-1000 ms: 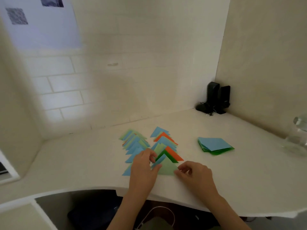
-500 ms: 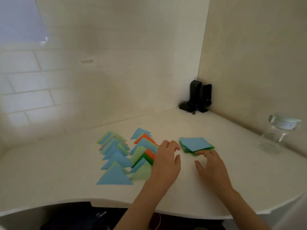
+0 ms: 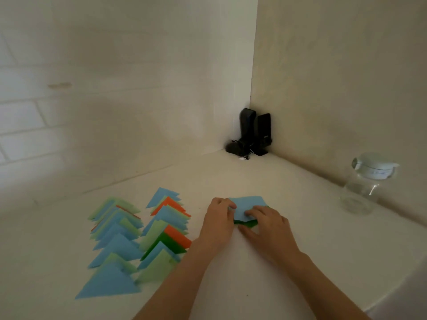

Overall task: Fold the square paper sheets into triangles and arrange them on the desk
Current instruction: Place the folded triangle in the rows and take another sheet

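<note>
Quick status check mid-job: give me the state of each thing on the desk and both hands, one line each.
Left hand: pinching the left corner of the top blue sheet.
Right hand: fingers resting on the top blue sheet.
Top blue sheet: unfolded, on the stack.
Stack of square sheets: unfolded, flat on the desk.
Folded triangles: two overlapping rows, flat.
Glass jar: upright, lid on.
Black speakers: upright in the corner.

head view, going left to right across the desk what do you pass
left row of folded triangles → right row of folded triangles → left hand → right hand → glass jar
</note>
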A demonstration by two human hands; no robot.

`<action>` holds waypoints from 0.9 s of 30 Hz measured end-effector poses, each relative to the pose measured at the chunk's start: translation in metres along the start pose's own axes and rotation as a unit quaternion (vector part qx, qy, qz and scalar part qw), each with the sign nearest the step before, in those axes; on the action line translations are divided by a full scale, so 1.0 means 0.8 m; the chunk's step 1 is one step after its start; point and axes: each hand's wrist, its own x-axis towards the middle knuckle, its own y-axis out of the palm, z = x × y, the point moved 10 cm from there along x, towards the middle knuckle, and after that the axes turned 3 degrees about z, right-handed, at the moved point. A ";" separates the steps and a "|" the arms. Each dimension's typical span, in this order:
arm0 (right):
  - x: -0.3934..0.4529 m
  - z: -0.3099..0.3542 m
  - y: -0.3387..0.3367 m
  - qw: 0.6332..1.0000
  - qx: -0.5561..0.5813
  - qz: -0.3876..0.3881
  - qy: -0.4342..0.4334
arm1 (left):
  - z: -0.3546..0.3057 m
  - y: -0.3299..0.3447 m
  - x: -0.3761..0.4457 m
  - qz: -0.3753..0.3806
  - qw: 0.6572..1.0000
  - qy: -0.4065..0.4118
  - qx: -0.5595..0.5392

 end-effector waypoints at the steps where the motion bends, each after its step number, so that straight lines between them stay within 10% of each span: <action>1: -0.001 -0.006 -0.003 1.000 0.001 -0.002 -0.002 | -0.002 0.003 0.002 -0.004 1.000 0.004 -0.008; 27: -0.038 -0.101 -0.074 0.990 -0.023 -0.103 0.089 | -0.056 0.036 -0.041 0.003 0.994 0.100 -0.044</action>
